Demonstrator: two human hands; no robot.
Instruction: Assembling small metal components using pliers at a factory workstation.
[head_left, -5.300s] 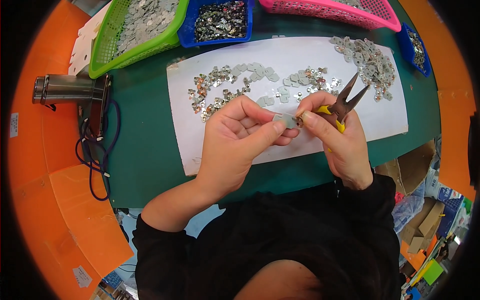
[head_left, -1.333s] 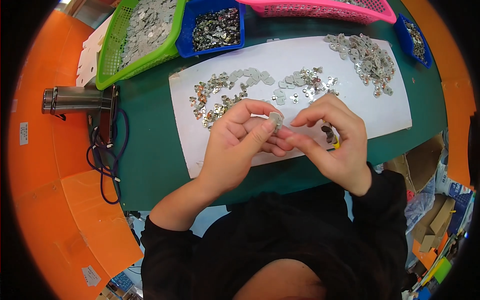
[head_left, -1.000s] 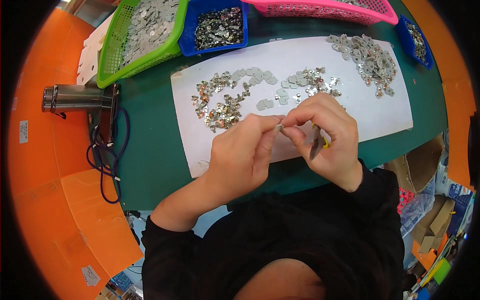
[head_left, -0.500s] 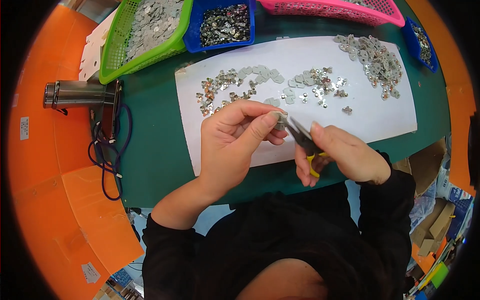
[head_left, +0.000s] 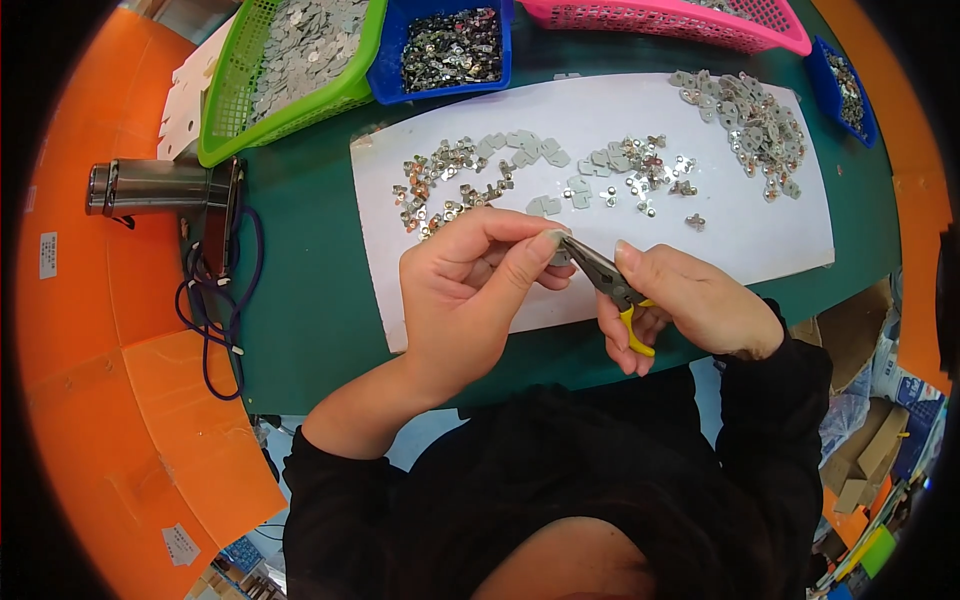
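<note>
Between thumb and fingers, my left hand [head_left: 470, 285] pinches a small grey metal plate [head_left: 561, 258], largely covered by the fingertips. My right hand [head_left: 690, 300] grips long-nose pliers [head_left: 612, 282] with yellow handles. Their jaws point up and left, and the tips meet the plate at my left fingertips. Whether the jaws clamp it I cannot tell. Beyond my hands, a white sheet [head_left: 740, 240] carries loose grey plates [head_left: 522, 145], shiny metal clips [head_left: 645, 165] and a larger heap of plates with clips on them [head_left: 755, 130].
A green basket [head_left: 215, 120] of grey plates, a blue bin [head_left: 440, 92] of metal clips and a pink basket [head_left: 670, 30] line the far side. Another blue bin [head_left: 850, 120] stands far right. A steel cylinder [head_left: 150, 188] and a dark cord [head_left: 262, 260] lie left on the green table [head_left: 310, 330].
The pliers' tips have moved up and left onto the plate at my left fingertips, and their yellow handles have swung slightly right. My left hand has barely moved.
</note>
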